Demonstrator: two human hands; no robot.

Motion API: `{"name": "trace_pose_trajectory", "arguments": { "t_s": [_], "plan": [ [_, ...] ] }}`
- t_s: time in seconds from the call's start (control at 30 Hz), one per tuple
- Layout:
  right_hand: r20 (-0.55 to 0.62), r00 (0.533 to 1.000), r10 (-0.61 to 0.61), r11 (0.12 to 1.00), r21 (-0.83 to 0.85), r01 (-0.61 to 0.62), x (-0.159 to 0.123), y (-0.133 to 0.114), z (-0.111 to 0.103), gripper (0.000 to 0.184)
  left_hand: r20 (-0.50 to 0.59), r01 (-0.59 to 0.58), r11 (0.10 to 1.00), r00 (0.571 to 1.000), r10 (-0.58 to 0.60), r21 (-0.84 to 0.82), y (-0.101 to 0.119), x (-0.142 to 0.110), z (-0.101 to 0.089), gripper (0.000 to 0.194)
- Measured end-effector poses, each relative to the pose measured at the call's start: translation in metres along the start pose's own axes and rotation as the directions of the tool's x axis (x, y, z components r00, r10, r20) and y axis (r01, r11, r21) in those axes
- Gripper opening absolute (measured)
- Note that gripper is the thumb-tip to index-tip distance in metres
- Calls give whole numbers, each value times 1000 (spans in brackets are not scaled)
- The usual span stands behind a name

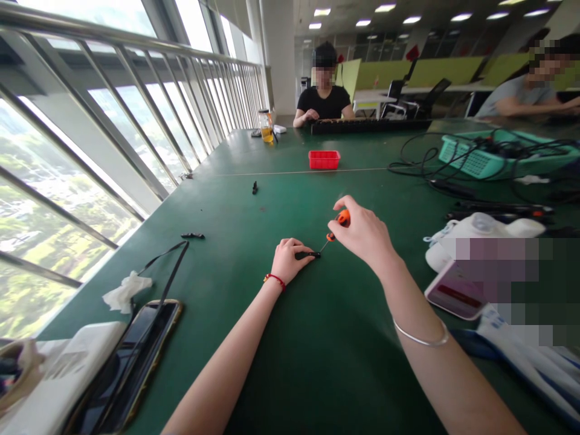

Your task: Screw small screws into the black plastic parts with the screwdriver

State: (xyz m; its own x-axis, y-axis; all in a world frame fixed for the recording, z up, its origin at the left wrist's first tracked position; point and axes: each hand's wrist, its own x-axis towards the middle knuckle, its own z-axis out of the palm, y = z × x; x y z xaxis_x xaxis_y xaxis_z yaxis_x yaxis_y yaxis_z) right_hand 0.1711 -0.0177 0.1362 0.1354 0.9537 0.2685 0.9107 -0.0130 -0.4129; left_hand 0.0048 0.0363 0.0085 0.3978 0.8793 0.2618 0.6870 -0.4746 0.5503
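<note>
On the green table my left hand (289,258) is closed round a small black part (308,255), pressing it to the tabletop. My right hand (362,228), above and to the right, grips an orange-and-black screwdriver (343,217). Its thin shaft slants down to the left, and the tip meets the right end of the black part. Whether a screw sits under the tip is too small to tell. Two other small black pieces lie apart from my hands, one black piece (254,188) farther back and another black piece (193,235) toward the left edge.
A red tray (324,160) stands beyond my hands. Cables spill from a teal basket (471,158) at right, near a white bottle (480,232) and a pink phone (457,293). Left are a dark phone (149,338) and a metal railing (136,51). A person (324,99) sits opposite.
</note>
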Motion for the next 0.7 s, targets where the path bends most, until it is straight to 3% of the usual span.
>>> {"name": "trace_pose_trajectory", "arguments": {
  "t_s": [0.1,0.2,0.3,0.37,0.43,0.53,0.7],
  "plan": [
    [46,999,-2,999,32,0,-1,0,-1,23,-3,0,1000,1000,0,-7,0,-1,0,16],
    [65,998,13,1000,4,-13,0,3,-1,36,-6,-8,1000,1000,8,-10,-2,-1,1,15],
    [14,1000,6,1000,6,-6,2,6,0,23,-10,-15,1000,1000,15,-8,-3,-2,2,15],
    [24,1000,-6,999,55,5,3,7,2,29,-10,-19,1000,1000,19,-8,-3,-2,2,15],
    [57,998,-4,997,83,0,3,7,2,25,-6,-24,1000,1000,24,-7,-2,-2,1,15],
    [45,999,23,999,45,-25,3,5,2,42,5,-33,999,999,33,1,-2,-1,1,14],
    [3,1000,6,999,39,-6,1,5,1,24,7,-38,999,999,38,10,-2,0,2,14]
  ]
}}
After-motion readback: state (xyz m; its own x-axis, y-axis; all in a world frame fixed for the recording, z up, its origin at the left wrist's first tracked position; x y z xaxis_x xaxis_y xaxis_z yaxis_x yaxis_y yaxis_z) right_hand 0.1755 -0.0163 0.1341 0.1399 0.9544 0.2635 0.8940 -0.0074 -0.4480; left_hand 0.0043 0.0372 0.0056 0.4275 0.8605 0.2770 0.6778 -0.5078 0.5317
